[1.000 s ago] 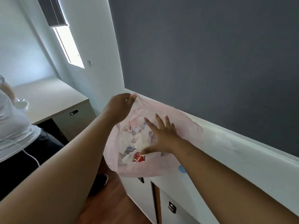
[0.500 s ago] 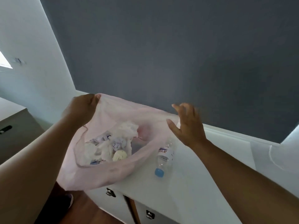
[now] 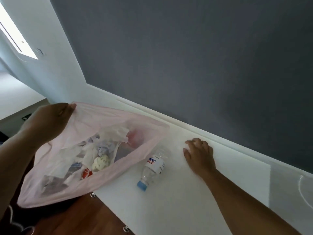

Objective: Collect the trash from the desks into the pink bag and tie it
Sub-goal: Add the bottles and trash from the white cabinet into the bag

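Observation:
My left hand (image 3: pixel 49 121) grips the rim of the pink bag (image 3: pixel 118 121) and holds its mouth open at the left end of the white desk (image 3: pixel 186 200). Inside lie crumpled tissues, wrappers and a red scrap. An empty clear plastic bottle (image 3: pixel 153 165) with a blue cap lies on its side on the desk, just right of the bag's mouth, cap pointing toward me. My right hand (image 3: pixel 199 154) hovers over the desk a little right of the bottle, fingers loosely bent, holding nothing.
A dark grey wall with a white ledge (image 3: pixel 220 139) runs along the back of the desk. A clear round lid or cup (image 3: pixel 306 189) sits at the far right edge. Drawer latches (image 3: pixel 92 195) show under the desk front, above a wooden floor.
My right hand left the bag's mouth and moved right, then down toward the desk beside the bottle. My view swung right, bringing the bottle into sight. My left hand kept its grip.

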A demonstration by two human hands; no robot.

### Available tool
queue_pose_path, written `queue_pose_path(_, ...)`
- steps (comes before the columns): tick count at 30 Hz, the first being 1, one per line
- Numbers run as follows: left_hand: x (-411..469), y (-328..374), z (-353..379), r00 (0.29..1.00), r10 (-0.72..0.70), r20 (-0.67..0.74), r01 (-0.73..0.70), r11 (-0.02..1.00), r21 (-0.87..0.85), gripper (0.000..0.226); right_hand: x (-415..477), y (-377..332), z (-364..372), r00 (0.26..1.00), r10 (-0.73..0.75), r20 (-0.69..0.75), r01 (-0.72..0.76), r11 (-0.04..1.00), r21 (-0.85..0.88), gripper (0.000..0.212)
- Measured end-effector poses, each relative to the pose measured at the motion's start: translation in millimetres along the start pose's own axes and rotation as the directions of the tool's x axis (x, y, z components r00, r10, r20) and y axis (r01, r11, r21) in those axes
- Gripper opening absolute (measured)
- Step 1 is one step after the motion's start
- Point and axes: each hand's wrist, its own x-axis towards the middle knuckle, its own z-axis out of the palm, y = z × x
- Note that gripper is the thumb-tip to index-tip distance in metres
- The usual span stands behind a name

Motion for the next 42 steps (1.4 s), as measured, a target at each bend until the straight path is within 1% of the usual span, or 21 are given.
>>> queue_pose_path(1,-4.5,2.6,-2.5,1.000,-0.001,0.014,0.001,1.000,0.001,0.056,-1.6,-0.1,1.5,0.998,-0.004,-0.065,0.005,1.000,0.020,0.031)
queue_pose_path(3,-11.5,6.7,-7.1,0.999,-0.002,0.034,0.002,1.000,0.000,0.055,-3.4,-0.1,1.8,0.995,-0.017,-0.098,0.022,0.999,0.044,0.018)
queue_pose_path(6,-16.9,11.4,-12.5,0.999,0.005,0.043,-0.005,1.000,-0.002,0.055,-7.5,-5.8,-5.4,0.989,-0.018,-0.145,0.039,0.989,0.144,0.016)
queue_pose_path(9,-18.2,14.1,-15.6,0.999,0.012,0.044,-0.012,1.000,-0.004,0.055,-13.9,-39.1,-39.0,0.917,-0.081,-0.392,0.227,0.911,0.343,0.022)
queue_pose_path(11,-19.2,15.2,-18.8,1.000,0.002,0.030,-0.002,1.000,-0.005,0.053,-16.1,-77.3,-71.2,0.835,-0.171,-0.523,0.401,0.840,0.366,0.021)
queue_pose_path(13,-21.6,16.1,-22.4,1.000,-0.005,0.008,0.005,1.000,-0.012,0.052,-20.4,-120.7,-94.1,0.776,-0.250,-0.579,0.509,0.790,0.342,0.019)
queue_pose_path(16,-24.8,13.0,-28.4,1.000,-0.003,-0.009,0.003,0.999,-0.049,0.053,-28.0,-184.6,-116.9,0.714,-0.421,-0.560,0.617,0.756,0.218,0.022)
queue_pose_path(17,-25.5,10.4,-29.9,1.000,-0.003,-0.014,0.002,0.998,-0.059,0.053,-28.5,-203.1,-119.4,0.720,-0.503,-0.478,0.638,0.751,0.170,0.024)
queue_pose_path(18,-25.9,7.0,-31.6,1.000,0.000,-0.024,-0.001,0.998,-0.066,0.053,-28.6,-218.7,-120.4,0.751,-0.569,-0.336,0.636,0.760,0.135,0.033)
queue_pose_path(20,-24.4,-1.4,-34.6,0.999,-0.007,-0.053,0.003,0.997,-0.078,0.051,-27.2,-233.7,-116.7,0.798,-0.596,-0.090,0.602,0.790,0.114,0.065)
queue_pose_path(21,-23.1,-7.0,-35.4,0.998,-0.020,-0.057,0.015,0.996,-0.088,0.050,-30.3,-233.2,-114.1,0.802,-0.589,-0.101,0.597,0.792,0.129,0.074)
queue_pose_path(23,-21.9,-17.9,-35.6,0.997,-0.046,-0.061,0.039,0.993,-0.111,0.051,-43.8,-218.8,-107.0,0.798,-0.508,-0.326,0.582,0.790,0.194,0.071)
queue_pose_path(24,-22.1,-22.7,-35.5,0.997,-0.053,-0.064,0.045,0.992,-0.121,0.051,-51.1,-207.6,-102.6,0.797,-0.411,-0.443,0.547,0.802,0.240,0.065)
queue_pose_path(25,-22.5,-27.7,-34.9,0.996,-0.056,-0.067,0.047,0.991,-0.126,0.050,-57.2,-194.8,-96.8,0.805,-0.286,-0.520,0.480,0.829,0.287,0.060)
queue_pose_path(27,-25.8,-35.0,-32.7,0.997,-0.052,-0.058,0.044,0.991,-0.129,0.048,-65.2,-169.1,-76.6,0.853,-0.011,-0.523,0.250,0.886,0.390,0.057)
queue_pose_path(29,-30.4,-40.6,-29.6,0.998,-0.041,-0.051,0.034,0.990,-0.136,0.047,-73.2,-153.6,-52.1,0.906,0.196,-0.376,-0.010,0.896,0.445,0.064)
queue_pose_path(30,-32.1,-42.7,-28.6,0.998,-0.035,-0.048,0.028,0.990,-0.140,0.048,-76.9,-150.2,-41.0,0.929,0.251,-0.273,-0.108,0.888,0.447,0.072)
queue_pose_path(32,-33.6,-46.4,-25.8,0.999,-0.012,-0.039,0.006,0.989,-0.147,0.048,-84.7,-152.4,-24.7,0.946,0.309,-0.095,-0.239,0.866,0.440,0.084)
queue_pose_path(35,-32.7,-48.4,-21.7,1.000,0.005,-0.018,-0.008,0.987,-0.163,0.050,-90.7,-167.3,-15.6,0.959,0.281,0.027,-0.266,0.867,0.421,0.084)
queue_pose_path(40,-34.0,-35.6,-11.1,0.997,0.069,0.024,-0.064,0.981,-0.183,0.052,-96.3,-139.3,-26.1,0.942,0.321,0.095,-0.329,0.831,0.449,0.065)
queue_pose_path(42,-33.4,-29.1,-7.4,0.997,0.075,0.021,-0.069,0.979,-0.191,0.055,-99.8,-121.0,-36.4,0.936,0.352,0.028,-0.322,0.817,0.478,0.061)
